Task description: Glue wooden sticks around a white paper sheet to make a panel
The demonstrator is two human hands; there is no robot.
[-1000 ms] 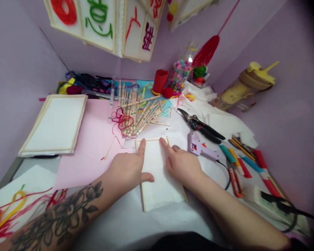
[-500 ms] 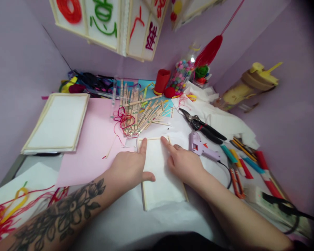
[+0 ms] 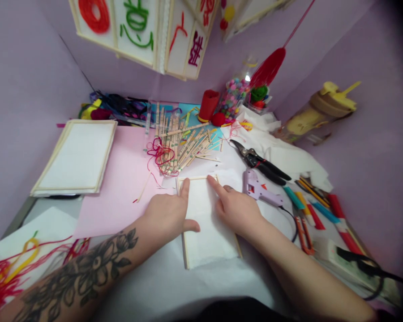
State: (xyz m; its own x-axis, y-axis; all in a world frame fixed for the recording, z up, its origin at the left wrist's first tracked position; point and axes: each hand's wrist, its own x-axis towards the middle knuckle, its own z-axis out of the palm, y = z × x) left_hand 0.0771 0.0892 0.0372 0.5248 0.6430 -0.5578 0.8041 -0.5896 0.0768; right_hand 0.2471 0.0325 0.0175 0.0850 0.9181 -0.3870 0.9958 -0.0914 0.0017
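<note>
A small white paper panel with a wooden stick frame (image 3: 206,237) lies on the table in front of me. My left hand (image 3: 168,212) rests on its left side, forefinger stretched along the left stick and thumb lying across the paper. My right hand (image 3: 233,208) presses on its right side, forefinger pointing to the far right corner, the other fingers curled under. Neither hand holds anything.
A pile of wooden sticks (image 3: 183,143) with red thread lies just beyond the panel. A lilac glue gun (image 3: 258,188), black pliers (image 3: 260,163) and markers (image 3: 314,208) sit to the right. Finished panels (image 3: 75,156) are stacked at the left on pink paper (image 3: 121,183). A lantern (image 3: 154,31) hangs overhead.
Both hands stay pressed on the panel in the same place. Only my head has shifted slightly, so the scene sits a little further right in the picture.
</note>
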